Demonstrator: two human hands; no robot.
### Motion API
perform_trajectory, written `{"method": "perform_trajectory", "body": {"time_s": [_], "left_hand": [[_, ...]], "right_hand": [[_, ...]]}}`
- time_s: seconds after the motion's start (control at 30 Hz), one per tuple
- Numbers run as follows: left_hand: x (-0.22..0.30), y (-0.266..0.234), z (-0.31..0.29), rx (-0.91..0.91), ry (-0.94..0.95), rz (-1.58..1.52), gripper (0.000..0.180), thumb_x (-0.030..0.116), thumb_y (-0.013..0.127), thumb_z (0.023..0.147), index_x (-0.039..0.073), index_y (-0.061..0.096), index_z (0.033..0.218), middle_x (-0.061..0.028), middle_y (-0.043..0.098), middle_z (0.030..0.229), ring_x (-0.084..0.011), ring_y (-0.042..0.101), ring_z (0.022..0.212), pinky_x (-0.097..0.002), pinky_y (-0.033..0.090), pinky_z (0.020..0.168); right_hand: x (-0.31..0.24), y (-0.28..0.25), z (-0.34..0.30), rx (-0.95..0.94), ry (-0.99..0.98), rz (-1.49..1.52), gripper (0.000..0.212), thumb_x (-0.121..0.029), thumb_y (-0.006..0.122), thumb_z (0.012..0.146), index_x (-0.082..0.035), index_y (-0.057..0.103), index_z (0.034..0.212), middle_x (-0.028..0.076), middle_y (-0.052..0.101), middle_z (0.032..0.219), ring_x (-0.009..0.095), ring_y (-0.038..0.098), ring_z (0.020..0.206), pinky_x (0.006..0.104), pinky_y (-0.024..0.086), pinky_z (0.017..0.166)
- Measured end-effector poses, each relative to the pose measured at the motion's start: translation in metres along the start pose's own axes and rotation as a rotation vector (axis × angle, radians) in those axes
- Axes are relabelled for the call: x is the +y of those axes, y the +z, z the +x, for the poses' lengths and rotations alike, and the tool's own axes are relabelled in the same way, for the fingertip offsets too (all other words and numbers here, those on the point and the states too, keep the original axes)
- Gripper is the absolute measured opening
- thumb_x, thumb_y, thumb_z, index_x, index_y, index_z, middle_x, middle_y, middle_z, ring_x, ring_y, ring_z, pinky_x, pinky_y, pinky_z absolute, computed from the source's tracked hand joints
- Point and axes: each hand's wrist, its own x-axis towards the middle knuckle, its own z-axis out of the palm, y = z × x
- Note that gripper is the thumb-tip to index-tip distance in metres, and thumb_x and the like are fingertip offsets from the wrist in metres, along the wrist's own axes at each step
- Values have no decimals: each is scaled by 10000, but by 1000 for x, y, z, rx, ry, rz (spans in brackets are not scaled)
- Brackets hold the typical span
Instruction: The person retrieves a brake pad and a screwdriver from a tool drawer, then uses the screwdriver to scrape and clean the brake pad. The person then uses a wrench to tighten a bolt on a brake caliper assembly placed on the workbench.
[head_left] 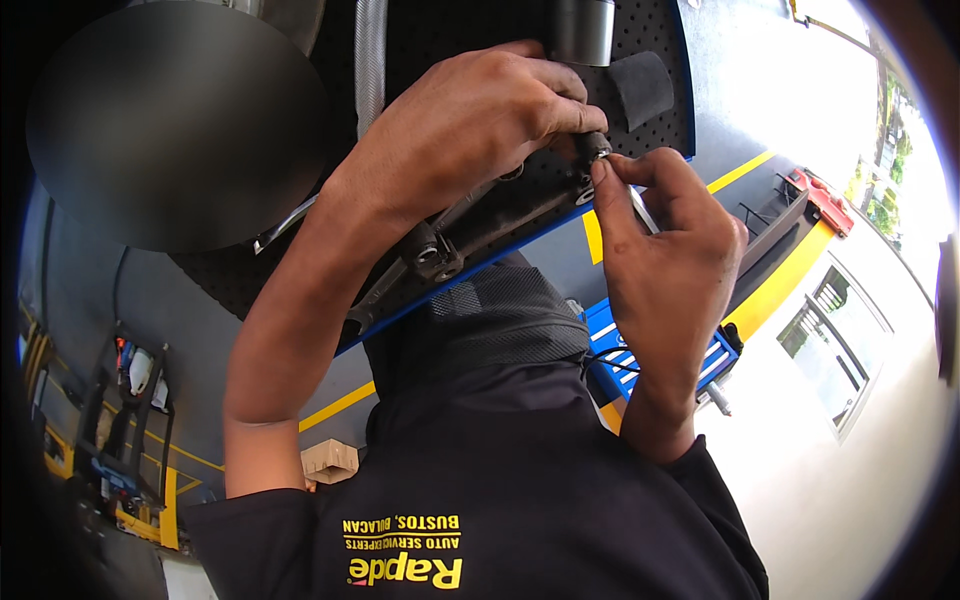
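My left hand (pixel 470 125) is closed around a dark, stubby cylindrical part (pixel 592 146) with a bright metal end, at the edge of a black perforated surface (pixel 675 30). The rest of that part is covered by my fingers. Between thumb and fingers, my right hand (pixel 675 220) pinches a slim silver metal rod (pixel 643 212). The thumb tip touches or nearly touches the part's bright end. Below my left wrist lies a dark arm-shaped metal piece (pixel 428 250) with round bushing ends.
Beyond my hands stand a grey cylinder (pixel 583 32) and a curved dark block (pixel 641 90). A long ridged silver bar (pixel 370 60) lies left of them. A large dark round shape (pixel 175 125) fills the upper left. A blue tool cabinet (pixel 610 325) stands low at right.
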Motion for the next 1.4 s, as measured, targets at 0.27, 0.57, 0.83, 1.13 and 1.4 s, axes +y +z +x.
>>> {"method": "perform_trajectory", "body": {"time_s": [0.27,0.57,0.83,1.13,1.4], "left_hand": [[1,-2,0,-12,-5,25,320,106,736,925,114,854,1222,-99,807,1233,-320,737,1117,-446,592,1022],[3,-2,1,-6,-1,50,318,107,759,926,132,857,1228,-92,806,1230,-306,734,1128,-436,603,1018],[6,-2,2,5,17,71,323,129,782,915,139,857,1229,-82,807,1220,-288,735,1113,-424,612,1004],[6,-1,2,9,12,61,336,131,799,895,146,858,1225,-43,813,1193,-271,735,1092,-417,611,986],[7,-1,0,6,13,59,329,120,794,900,142,858,1222,-37,813,1190,-264,735,1070,-408,607,987]], "right_hand": [[11,9,-5,96,-136,-33,125,-76,838,964,-27,735,913,108,808,802,160,757,612,268,516,553],[1,5,-4,40,-52,-52,125,-70,844,956,-36,727,924,100,804,808,166,717,568,291,508,547],[16,13,-7,140,-93,121,168,-105,850,956,-7,722,911,140,803,791,216,744,578,314,518,560],[12,8,-9,109,-105,0,144,-113,849,959,-54,725,915,116,778,771,229,705,553,356,502,542],[19,8,-15,152,-124,48,155,-137,863,953,-67,730,915,73,719,683,181,635,504,345,450,504]]}}
